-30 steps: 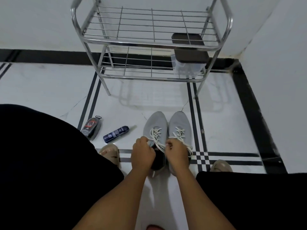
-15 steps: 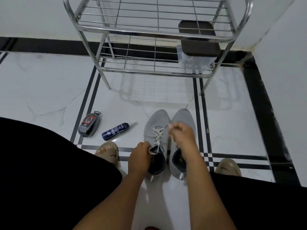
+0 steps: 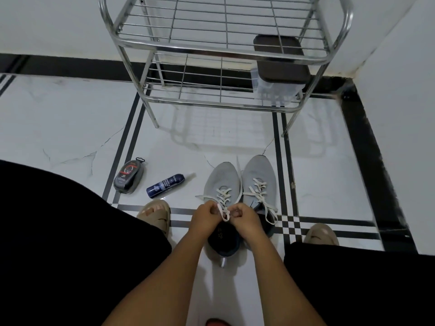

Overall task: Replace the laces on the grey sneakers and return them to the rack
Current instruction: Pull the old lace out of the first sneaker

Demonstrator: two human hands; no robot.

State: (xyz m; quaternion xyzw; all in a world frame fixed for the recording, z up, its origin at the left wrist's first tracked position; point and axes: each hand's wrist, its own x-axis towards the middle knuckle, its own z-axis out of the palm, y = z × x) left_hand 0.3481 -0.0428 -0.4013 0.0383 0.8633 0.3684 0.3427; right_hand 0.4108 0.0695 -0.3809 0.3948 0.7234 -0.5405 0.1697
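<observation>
Two grey sneakers stand side by side on the white floor, toes pointing at the rack. The left sneaker carries a white lace whose ends I work at its tongue. My left hand pinches one lace end and my right hand pinches the other, both hands close together over the shoe's opening. The right sneaker has its white lace hanging loose down its side. The steel rack stands beyond the shoes against the wall.
A dark-lidded clear box sits on the rack's lower shelf at the right. A shoe-polish sponge case and a blue spray bottle lie left of the sneakers. My sandalled feet flank the shoes; a wall closes the right side.
My right hand came back from the right sneaker's toe area to the left sneaker's lace. Both hands now meet at the tongue, pinching the lace ends.
</observation>
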